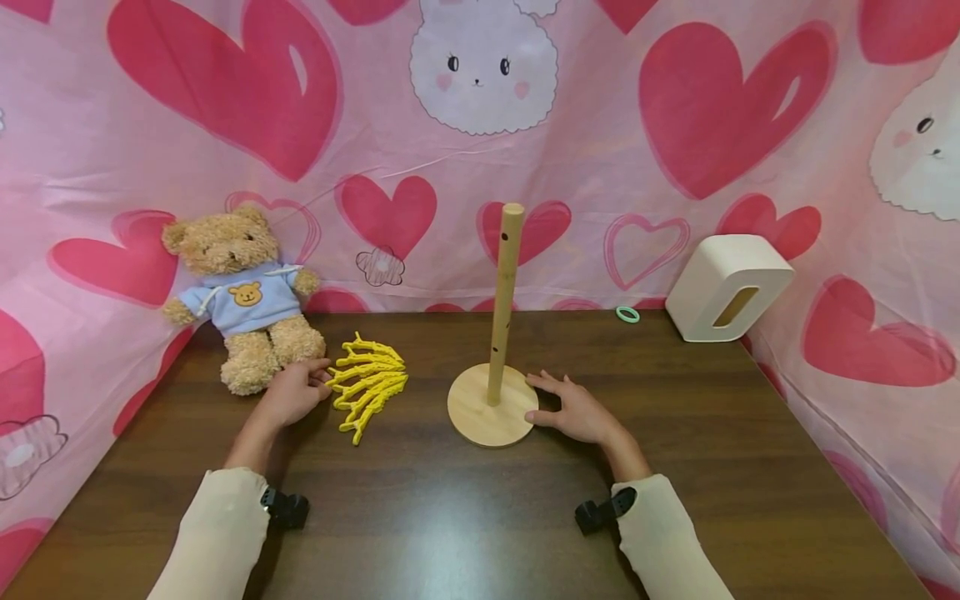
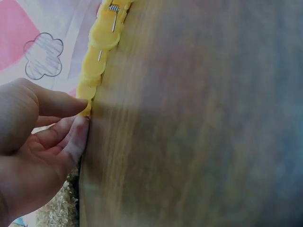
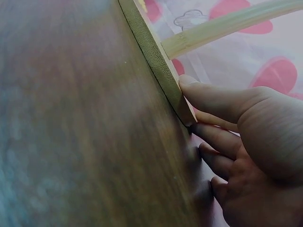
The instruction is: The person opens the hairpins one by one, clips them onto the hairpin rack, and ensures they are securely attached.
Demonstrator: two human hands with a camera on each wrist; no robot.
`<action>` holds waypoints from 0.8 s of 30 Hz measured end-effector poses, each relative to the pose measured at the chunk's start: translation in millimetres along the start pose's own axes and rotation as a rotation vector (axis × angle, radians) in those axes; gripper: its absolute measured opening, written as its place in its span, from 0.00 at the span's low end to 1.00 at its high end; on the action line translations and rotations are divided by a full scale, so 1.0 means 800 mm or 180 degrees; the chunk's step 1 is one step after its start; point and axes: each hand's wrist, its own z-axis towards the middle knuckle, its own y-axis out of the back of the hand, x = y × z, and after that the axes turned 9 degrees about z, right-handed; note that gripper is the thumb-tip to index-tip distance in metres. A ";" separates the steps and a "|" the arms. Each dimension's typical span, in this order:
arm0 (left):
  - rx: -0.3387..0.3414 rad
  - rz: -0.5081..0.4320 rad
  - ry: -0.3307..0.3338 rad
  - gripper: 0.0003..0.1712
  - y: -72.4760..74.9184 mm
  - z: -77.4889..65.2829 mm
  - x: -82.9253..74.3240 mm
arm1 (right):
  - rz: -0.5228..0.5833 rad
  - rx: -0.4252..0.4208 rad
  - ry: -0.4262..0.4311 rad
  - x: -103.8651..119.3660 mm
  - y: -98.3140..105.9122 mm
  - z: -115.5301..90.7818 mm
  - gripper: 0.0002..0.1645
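Note:
Several yellow clothespins (image 1: 369, 375) lie fanned out on the table, left of centre in the head view. Their metal springs show in the left wrist view. My left hand (image 1: 296, 392) pinches the near end of a yellow clothespin (image 2: 86, 90) between thumb and fingers, low at the tabletop. To the right stands a wooden stand, a round base (image 1: 480, 417) with an upright pole (image 1: 506, 300) that has small holes along it. My right hand (image 1: 576, 408) holds the right rim of that base, thumb (image 3: 208, 97) on its upper edge and fingertips low beside it.
A teddy bear (image 1: 251, 292) in a blue top sits at the back left, close behind my left hand. A mint-green ring (image 1: 627, 314) lies near the back edge. A white box with a slot (image 1: 723, 287) stands at the back right. Heart-patterned cloth hangs around the brown table (image 1: 675, 392).

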 end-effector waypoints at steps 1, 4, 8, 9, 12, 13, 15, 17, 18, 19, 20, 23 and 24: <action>0.0024 0.0004 0.0009 0.29 0.000 0.001 0.000 | 0.0010 0.0002 -0.0006 0.000 0.000 0.000 0.40; 0.0075 0.0021 0.0026 0.27 -0.001 0.004 0.001 | 0.0026 0.0005 0.0010 -0.001 -0.001 0.000 0.40; 0.0075 0.0028 0.0069 0.25 -0.001 0.005 0.001 | 0.0055 -0.0003 0.0023 -0.001 0.000 0.000 0.40; 0.0072 0.0011 0.0087 0.25 -0.001 0.006 0.001 | 0.0046 -0.0007 0.0039 -0.001 0.000 0.000 0.40; 0.0046 -0.0049 0.0112 0.26 0.000 0.004 0.000 | 0.0062 -0.0002 0.0005 -0.002 0.000 0.001 0.40; 0.0032 -0.0072 0.0120 0.26 0.000 0.004 0.000 | 0.0063 0.0002 -0.0004 -0.002 0.000 0.001 0.40; 0.0002 -0.0120 0.0136 0.27 0.000 0.003 -0.001 | 0.0061 0.0001 0.0000 -0.002 0.000 0.001 0.40; -0.0028 -0.0153 0.0144 0.27 0.001 0.001 -0.002 | 0.0080 -0.0003 -0.0019 -0.003 0.000 0.001 0.40; -0.0045 -0.0164 0.0151 0.27 0.001 0.000 -0.003 | 0.0074 -0.0007 -0.0009 -0.003 0.000 0.001 0.40; -0.0070 -0.0171 0.0156 0.28 0.002 0.000 -0.004 | 0.0067 -0.0011 0.0004 -0.003 0.000 0.000 0.40; -0.0094 -0.0180 0.0156 0.28 0.002 -0.001 -0.004 | 0.0070 -0.0013 0.0005 -0.003 0.000 0.000 0.40; -0.0202 -0.0214 0.0142 0.28 0.003 -0.002 -0.006 | 0.0071 -0.0011 0.0004 -0.002 0.000 -0.001 0.40; -0.0254 -0.0222 0.0127 0.28 0.003 -0.002 -0.007 | 0.0058 -0.0002 0.0010 -0.002 0.000 -0.001 0.40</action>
